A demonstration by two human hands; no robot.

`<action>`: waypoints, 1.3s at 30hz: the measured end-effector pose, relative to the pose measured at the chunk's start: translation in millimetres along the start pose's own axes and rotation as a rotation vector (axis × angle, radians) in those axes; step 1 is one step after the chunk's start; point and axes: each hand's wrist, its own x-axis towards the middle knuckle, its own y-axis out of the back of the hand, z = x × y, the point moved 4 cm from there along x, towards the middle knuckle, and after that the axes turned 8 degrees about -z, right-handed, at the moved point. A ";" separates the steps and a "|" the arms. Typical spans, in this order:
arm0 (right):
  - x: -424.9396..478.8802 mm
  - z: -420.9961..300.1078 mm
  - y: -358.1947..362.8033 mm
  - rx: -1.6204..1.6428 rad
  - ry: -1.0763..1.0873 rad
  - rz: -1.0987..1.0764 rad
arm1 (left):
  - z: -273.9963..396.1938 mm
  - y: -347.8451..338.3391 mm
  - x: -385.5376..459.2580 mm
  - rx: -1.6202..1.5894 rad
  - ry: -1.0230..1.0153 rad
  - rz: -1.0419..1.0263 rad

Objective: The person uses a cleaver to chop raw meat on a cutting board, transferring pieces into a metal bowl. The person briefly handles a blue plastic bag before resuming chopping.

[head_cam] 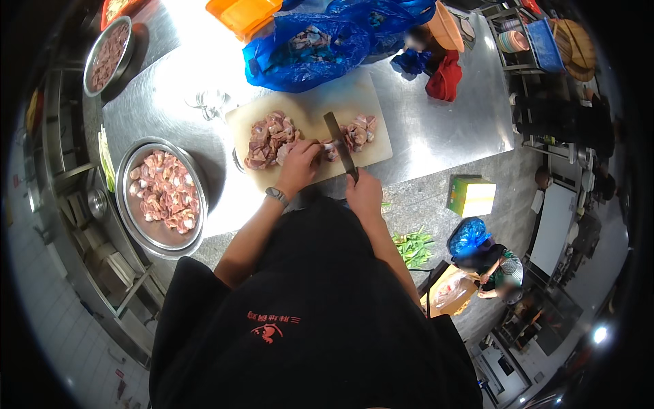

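Observation:
A whitish cutting board point(306, 102) lies on the steel table, bearing raw meat that looks like poultry gizzards. My right hand point(365, 194) grips the handle of a kitchen knife point(339, 140), its blade pointing away from me across the board. Curled fingers of my left hand point(301, 166) hold a small piece of meat point(330, 151) just left of the blade. Beside that hand is the larger meat pile point(271, 137); a smaller pile point(360, 132) lies right of the knife. The blade partly hides the meat around it.
A steel bowl of cut meat point(164, 191) stands at the table's left edge, another bowl point(108, 56) beyond it. Behind the board sit an open blue plastic bag of meat point(311, 48) and an orange basin point(242, 15). A person point(503, 276) works over a carton at lower right.

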 end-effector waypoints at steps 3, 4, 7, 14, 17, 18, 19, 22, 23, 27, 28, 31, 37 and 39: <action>11.1 -4.1 -9.6 -0.012 -0.018 -0.036 | -0.7 -4.4 4.9 0.018 -0.002 -0.073; 9.7 -1.0 -12.9 -0.025 -0.023 -0.050 | -2.3 -6.7 5.3 0.032 0.006 -0.101; -3.8 8.2 -15.6 -0.047 -0.056 -0.093 | -13.4 -17.8 6.1 0.019 0.051 -0.125; 1.7 13.0 -31.7 -0.046 -0.057 -0.067 | -13.8 -21.7 7.4 -0.045 0.040 -0.066; 44.7 -3.6 -27.6 -0.034 -0.008 -0.021 | -14.1 -18.5 7.5 -0.036 0.029 -0.061; 48.8 -9.5 -25.1 -0.032 -0.003 -0.019 | -17.1 -20.1 5.9 -0.024 0.017 -0.056; 47.3 -6.9 -26.2 -0.007 0.024 -0.015 | -20.2 -21.0 3.7 -0.013 0.004 -0.051; 40.9 -2.1 -16.4 0.027 0.067 -0.014 | -21.6 -19.1 -5.3 0.033 0.033 -0.118; 34.3 -2.5 -11.6 0.020 0.050 -0.023 | -23.8 -16.0 -0.4 0.014 0.018 -0.106; 19.2 -11.3 -15.6 -0.042 0.000 -0.106 | -16.6 -9.6 -1.9 -0.030 0.007 -0.076; 17.8 -10.5 -16.6 -0.049 -0.014 -0.094 | -16.3 -11.0 -1.0 -0.036 0.001 -0.061; 3.3 -5.5 -18.7 -0.057 -0.057 -0.088 | -18.4 -13.1 0.0 -0.051 0.018 -0.084; -18.0 1.4 -20.6 -0.068 -0.127 -0.189 | -23.9 -21.8 -1.1 -0.012 0.006 -0.035; 11.7 -2.1 -35.9 -0.036 -0.079 -0.152 | -20.9 -19.2 1.7 -0.017 -0.013 -0.013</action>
